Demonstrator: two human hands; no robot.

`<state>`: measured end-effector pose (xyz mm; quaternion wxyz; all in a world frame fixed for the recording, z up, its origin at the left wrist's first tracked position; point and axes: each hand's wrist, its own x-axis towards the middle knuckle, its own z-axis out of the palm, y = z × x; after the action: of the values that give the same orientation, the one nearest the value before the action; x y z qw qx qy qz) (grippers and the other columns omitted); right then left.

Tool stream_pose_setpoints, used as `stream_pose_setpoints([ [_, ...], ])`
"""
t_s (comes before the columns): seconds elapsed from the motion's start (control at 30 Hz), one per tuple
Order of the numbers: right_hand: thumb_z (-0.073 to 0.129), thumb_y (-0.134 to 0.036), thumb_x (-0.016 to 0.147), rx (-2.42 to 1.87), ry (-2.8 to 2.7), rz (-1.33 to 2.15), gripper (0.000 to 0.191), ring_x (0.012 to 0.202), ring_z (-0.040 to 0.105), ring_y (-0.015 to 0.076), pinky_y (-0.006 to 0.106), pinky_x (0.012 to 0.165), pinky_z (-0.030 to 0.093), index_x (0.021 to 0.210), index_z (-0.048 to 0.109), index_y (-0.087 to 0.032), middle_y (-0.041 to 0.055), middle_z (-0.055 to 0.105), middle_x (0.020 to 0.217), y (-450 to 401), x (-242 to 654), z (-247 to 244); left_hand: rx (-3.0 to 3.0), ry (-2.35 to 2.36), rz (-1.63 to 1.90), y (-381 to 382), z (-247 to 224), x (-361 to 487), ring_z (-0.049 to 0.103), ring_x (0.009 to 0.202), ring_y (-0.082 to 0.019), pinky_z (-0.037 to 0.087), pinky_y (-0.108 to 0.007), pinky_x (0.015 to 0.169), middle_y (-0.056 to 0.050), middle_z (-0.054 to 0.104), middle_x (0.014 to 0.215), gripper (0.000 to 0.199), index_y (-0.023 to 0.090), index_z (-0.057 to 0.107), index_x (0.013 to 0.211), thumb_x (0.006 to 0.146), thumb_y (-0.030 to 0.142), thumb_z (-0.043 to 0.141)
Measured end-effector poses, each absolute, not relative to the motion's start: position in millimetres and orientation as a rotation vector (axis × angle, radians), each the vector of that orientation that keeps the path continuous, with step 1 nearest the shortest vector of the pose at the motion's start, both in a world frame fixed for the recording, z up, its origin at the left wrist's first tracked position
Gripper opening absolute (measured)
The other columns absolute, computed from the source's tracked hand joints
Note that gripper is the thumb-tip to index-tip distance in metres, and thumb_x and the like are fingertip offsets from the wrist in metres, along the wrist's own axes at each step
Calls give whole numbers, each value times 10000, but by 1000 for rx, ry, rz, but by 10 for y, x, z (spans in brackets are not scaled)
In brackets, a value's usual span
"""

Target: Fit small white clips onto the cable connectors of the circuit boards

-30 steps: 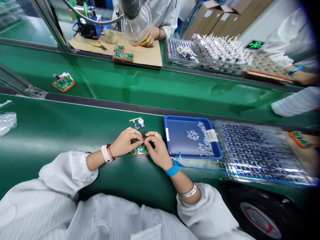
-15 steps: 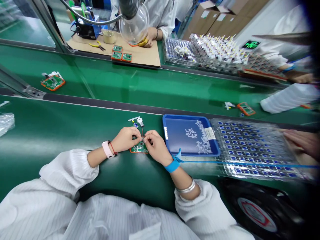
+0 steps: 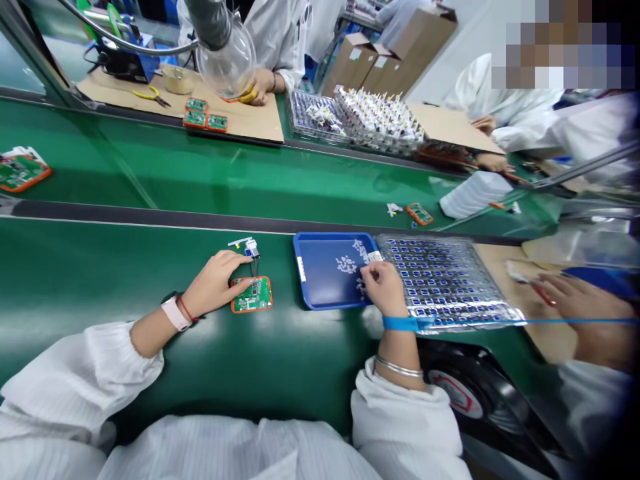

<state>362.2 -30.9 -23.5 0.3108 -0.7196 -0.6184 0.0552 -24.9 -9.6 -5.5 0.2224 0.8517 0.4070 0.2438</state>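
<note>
1. Head view: the left hand (image 3: 215, 283) lies loose and open, fingers touching a green circuit board in an orange frame (image 3: 252, 295).
2. Right of the board, the right hand (image 3: 385, 287) curls over glossy blue tray (image 3: 300, 273) with small white plastic pieces (image 3: 346, 265); any grasp cannot be told.

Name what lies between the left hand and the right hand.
Head view: the orange-framed circuit board, green belt, then the blue tray.
</note>
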Motion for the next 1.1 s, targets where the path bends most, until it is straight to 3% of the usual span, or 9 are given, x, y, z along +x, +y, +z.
stream_pose_setpoints([
  [0.67, 532, -349, 744, -1794, -1795, 319, 201, 925, 535, 263, 473, 876, 421, 624, 584, -196, 120, 554, 934, -372, 3713, -334, 2312, 1087, 694, -89, -34, -244, 529, 1041, -240, 406, -406, 923, -92, 621, 1093, 311, 172, 561, 1078, 866, 397, 527],
  [0.9, 499, -322, 790, -1748, -1649, 147, 162, 942, 547, 242, 410, 743, 482, 721, 569, -193, 117, 567, 967, -402, 3409, -205, 2293, 1104, 671, -93, -24, -242, 518, 1055, -243, 407, -413, 918, -95, 615, 1101, 283, 173, 565, 1074, 865, 361, 526],
  [1.1, 499, -317, 777, -1684, -1562, 173, 158, 974, 566, 234, 439, 867, 452, 720, 572, -189, 122, 611, 998, -53, 3436, -249, 2293, 1103, 680, -89, -14, -245, 520, 1046, -240, 413, -405, 917, -87, 620, 1083, 271, 177, 571, 1055, 867, 365, 519],
])
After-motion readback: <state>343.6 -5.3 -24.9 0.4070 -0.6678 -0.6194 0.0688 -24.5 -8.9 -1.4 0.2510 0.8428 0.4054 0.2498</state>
